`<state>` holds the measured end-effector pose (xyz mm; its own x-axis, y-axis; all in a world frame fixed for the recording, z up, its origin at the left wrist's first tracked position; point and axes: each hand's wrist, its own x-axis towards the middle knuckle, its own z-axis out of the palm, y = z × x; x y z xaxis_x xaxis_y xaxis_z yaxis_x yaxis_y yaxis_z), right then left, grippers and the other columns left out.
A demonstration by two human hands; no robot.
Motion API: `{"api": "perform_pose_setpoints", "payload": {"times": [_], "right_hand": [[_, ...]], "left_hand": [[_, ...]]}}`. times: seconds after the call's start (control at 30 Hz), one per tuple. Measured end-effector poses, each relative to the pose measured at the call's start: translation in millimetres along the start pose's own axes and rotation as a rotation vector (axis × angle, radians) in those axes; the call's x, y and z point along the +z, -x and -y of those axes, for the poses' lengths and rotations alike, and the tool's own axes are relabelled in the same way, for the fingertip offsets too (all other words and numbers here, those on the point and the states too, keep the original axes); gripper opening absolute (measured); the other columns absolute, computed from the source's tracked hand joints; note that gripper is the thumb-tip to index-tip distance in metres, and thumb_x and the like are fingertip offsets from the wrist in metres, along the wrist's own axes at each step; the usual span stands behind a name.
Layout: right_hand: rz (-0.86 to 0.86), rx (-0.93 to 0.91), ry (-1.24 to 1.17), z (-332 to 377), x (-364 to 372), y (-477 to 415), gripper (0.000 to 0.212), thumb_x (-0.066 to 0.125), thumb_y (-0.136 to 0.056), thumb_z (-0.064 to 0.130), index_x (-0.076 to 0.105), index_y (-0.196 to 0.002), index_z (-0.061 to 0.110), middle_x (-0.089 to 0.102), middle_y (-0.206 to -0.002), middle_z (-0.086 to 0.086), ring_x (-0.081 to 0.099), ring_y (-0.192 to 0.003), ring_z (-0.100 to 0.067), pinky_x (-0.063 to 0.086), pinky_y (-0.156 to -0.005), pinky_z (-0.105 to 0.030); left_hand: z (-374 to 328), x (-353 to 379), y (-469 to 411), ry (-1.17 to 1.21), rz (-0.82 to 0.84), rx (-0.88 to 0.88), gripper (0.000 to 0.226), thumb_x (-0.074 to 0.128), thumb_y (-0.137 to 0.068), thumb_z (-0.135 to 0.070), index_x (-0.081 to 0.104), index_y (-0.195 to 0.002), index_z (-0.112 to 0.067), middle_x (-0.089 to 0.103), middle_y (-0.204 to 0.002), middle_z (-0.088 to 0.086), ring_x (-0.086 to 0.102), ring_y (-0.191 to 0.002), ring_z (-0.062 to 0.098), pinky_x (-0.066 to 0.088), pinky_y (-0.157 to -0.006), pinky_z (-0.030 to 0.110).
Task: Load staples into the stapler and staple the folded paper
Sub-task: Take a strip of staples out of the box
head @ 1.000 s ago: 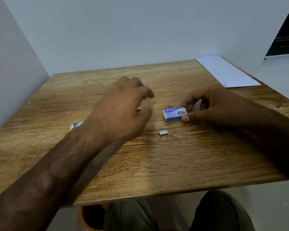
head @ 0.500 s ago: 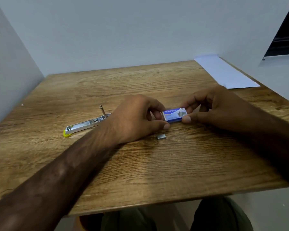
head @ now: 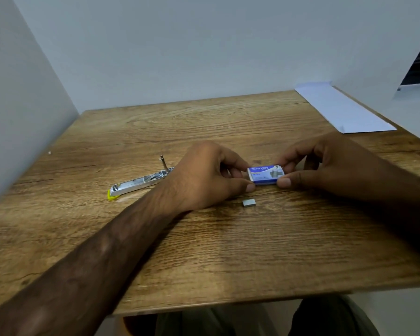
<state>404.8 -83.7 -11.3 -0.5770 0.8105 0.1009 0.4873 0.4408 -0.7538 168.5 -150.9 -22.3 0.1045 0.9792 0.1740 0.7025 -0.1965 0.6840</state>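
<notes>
As seen from near counter (head: 204,263) edge outward: loose staple strip (head: 249,203) lying free, just beside staple box (head: 264,174). Pinching box's left end with left hand (head: 204,175), newly over from above stapler (head: 138,184) a second ago; pinching right end with right hand (head: 325,166), same as before. Means strip out, loading likely not begun. Leaves stapler uncovered, open, at left. Farthest right, folded paper (head: 342,107), untouched.

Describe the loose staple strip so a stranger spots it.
On the wooden table, find the blue staple box held between the left hand and right hand. Just nearer the person lies the staple strip: the only small grey metal block, touched by nothing.
</notes>
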Motion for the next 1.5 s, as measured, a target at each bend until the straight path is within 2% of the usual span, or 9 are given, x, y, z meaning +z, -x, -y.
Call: {"api": "perform_pose_setpoints", "payload": {"times": [0.2,0.67,0.9,1.0,1.07,1.17,1.33,1.43,1.5], "right_hand": [[0.012,0.024,0.016,-2,-2,-1,0.027,0.092,-0.067,0.027,0.081,-0.091,0.032,0.077,-0.082,0.013,0.063,-0.061,0.006,0.046,-0.055,-0.006],[0.110,0.087,0.074,2,-20,2,0.032,0.087,-0.057,0.048,0.078,-0.088,0.045,0.075,-0.078,0.016,0.064,-0.059,0.005,0.045,-0.051,-0.007],[0.126,0.138,0.081,6,-27,6,0.027,0.091,-0.062,0.037,0.078,-0.086,0.043,0.075,-0.077,0.012,0.064,-0.052,0.004,0.045,-0.044,-0.010],[-0.014,0.001,0.357,8,-31,0,0.037,0.085,-0.061,0.054,0.073,-0.095,0.048,0.071,-0.086,0.016,0.065,-0.069,0.004,0.046,-0.056,-0.016],[-0.061,-0.124,0.301,16,-31,-5,0.029,0.079,-0.065,0.052,0.075,-0.093,0.049,0.071,-0.086,0.016,0.064,-0.070,-0.002,0.047,-0.061,-0.021],[0.104,-0.251,0.258,31,-16,-19,0.016,0.073,-0.073,0.050,0.077,-0.088,0.046,0.073,-0.085,0.020,0.067,-0.076,-0.005,0.048,-0.058,-0.013],[0.288,-0.265,0.276,33,6,-41,0.007,0.078,-0.082,0.036,0.080,-0.088,0.040,0.074,-0.082,0.022,0.068,-0.075,-0.007,0.058,-0.068,-0.032],[0.330,-0.279,0.250,32,6,-46,0.008,0.079,-0.082,0.033,0.080,-0.087,0.039,0.075,-0.083,0.020,0.070,-0.074,-0.011,0.053,-0.059,-0.018],[0.347,-0.267,0.239,33,3,-47,0.006,0.080,-0.080,0.035,0.079,-0.084,0.040,0.076,-0.085,0.016,0.071,-0.073,-0.013,0.052,-0.056,-0.015]], "left_hand": [[3,0,1,0.061,0.013,-0.030,0.025,0.090,-0.072,-0.021,0.082,-0.096,-0.020,0.076,-0.076,-0.001,0.059,-0.059,-0.001,0.048,-0.056,0.014],[4,-12,5,-0.117,0.076,-0.006,0.013,0.081,-0.081,-0.027,0.073,-0.091,-0.026,0.063,-0.061,-0.011,0.053,-0.052,-0.003,0.042,-0.054,0.012],[2,-13,6,-0.138,0.098,-0.013,0.017,0.081,-0.081,-0.031,0.073,-0.096,-0.027,0.064,-0.063,-0.010,0.054,-0.053,-0.003,0.043,-0.056,0.016],[4,-13,4,-0.108,0.102,-0.024,0.021,0.082,-0.081,-0.030,0.073,-0.099,-0.024,0.065,-0.064,-0.009,0.053,-0.054,-0.002,0.046,-0.060,0.022],[2,-13,4,-0.086,0.109,-0.031,0.022,0.082,-0.082,-0.028,0.073,-0.101,-0.022,0.067,-0.066,-0.007,0.055,-0.056,0.002,0.049,-0.062,0.026],[1,-15,5,-0.070,0.121,-0.036,0.022,0.082,-0.082,-0.028,0.073,-0.101,-0.022,0.069,-0.069,-0.004,0.057,-0.058,0.004,0.049,-0.062,0.028],[1,-15,5,-0.083,0.118,-0.030,0.020,0.082,-0.082,-0.030,0.071,-0.098,-0.024,0.067,-0.065,-0.007,0.056,-0.055,0.000,0.046,-0.060,0.024],[2,-15,4,-0.084,0.118,-0.026,0.020,0.082,-0.081,-0.030,0.071,-0.097,-0.024,0.065,-0.063,-0.009,0.055,-0.053,-0.001,0.044,-0.059,0.023],[3,-15,4,-0.073,0.122,-0.031,0.019,0.082,-0.081,-0.030,0.071,-0.096,-0.024,0.065,-0.063,-0.008,0.054,-0.053,-0.001,0.045,-0.059,0.024]]}}
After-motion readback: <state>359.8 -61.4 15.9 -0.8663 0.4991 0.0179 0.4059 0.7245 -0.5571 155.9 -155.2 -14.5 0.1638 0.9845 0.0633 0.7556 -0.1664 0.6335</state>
